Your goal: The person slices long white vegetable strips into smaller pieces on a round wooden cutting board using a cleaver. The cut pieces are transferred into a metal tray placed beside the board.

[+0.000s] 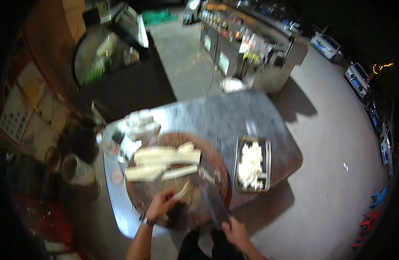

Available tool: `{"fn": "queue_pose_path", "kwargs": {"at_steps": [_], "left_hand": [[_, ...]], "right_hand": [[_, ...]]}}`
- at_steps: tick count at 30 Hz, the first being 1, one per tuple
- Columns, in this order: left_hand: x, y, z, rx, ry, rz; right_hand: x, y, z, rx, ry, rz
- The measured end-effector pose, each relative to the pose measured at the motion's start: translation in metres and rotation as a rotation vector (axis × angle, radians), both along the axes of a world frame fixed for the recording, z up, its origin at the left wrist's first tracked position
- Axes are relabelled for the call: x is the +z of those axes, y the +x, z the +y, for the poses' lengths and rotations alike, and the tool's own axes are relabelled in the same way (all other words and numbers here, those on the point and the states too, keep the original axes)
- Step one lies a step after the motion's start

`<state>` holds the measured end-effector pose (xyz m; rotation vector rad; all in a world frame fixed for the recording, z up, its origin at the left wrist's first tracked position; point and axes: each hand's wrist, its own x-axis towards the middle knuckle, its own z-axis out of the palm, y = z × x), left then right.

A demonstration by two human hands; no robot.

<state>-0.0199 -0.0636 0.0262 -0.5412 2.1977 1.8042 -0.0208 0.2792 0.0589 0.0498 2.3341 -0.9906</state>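
Observation:
My left hand (161,204), with a watch on the wrist, pinches a thin pale strip of food (182,191) above the near part of a round wooden chopping board (176,214). In my right hand (235,230) is the handle of a cleaver (215,204), its broad dark blade over the board's right edge. Several long pale slabs of food (167,157) lie across the far left half of the board. Small pale scraps (206,175) lie to their right. A rectangular metal tray (236,162) of chopped white pieces (250,165) stands just right of the board. Blur hides fine detail.
The board rests on a metal table (206,113). White bags (139,125) and a clear container (110,148) sit at its far left. A glass-fronted display case (105,58) stands beyond on the left, and a metal cooking counter (251,70) farther back.

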Motion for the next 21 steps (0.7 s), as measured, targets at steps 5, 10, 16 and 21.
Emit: {"fn": "queue_pose_path", "kwargs": {"at_steps": [5, 10, 16, 21], "left_hand": [[-0.027, 0.013, 0.051, -0.125, -0.710, 0.047], [-0.022, 0.045, 0.053, -0.006, -0.991, 0.225], [-0.010, 0.047, 0.044, 0.011, -1.027, 0.261], [-0.031, 0.010, 0.076, -0.118, -0.816, 0.524]], "right_hand": [[0.005, 0.003, 0.026, 0.062, 0.027, 0.074], [0.022, -0.007, 0.021, 0.253, 0.112, 0.181], [0.049, -0.004, -0.009, 0.317, 0.324, 0.101], [0.057, 0.012, -0.033, 0.301, 0.275, 0.046]]}}
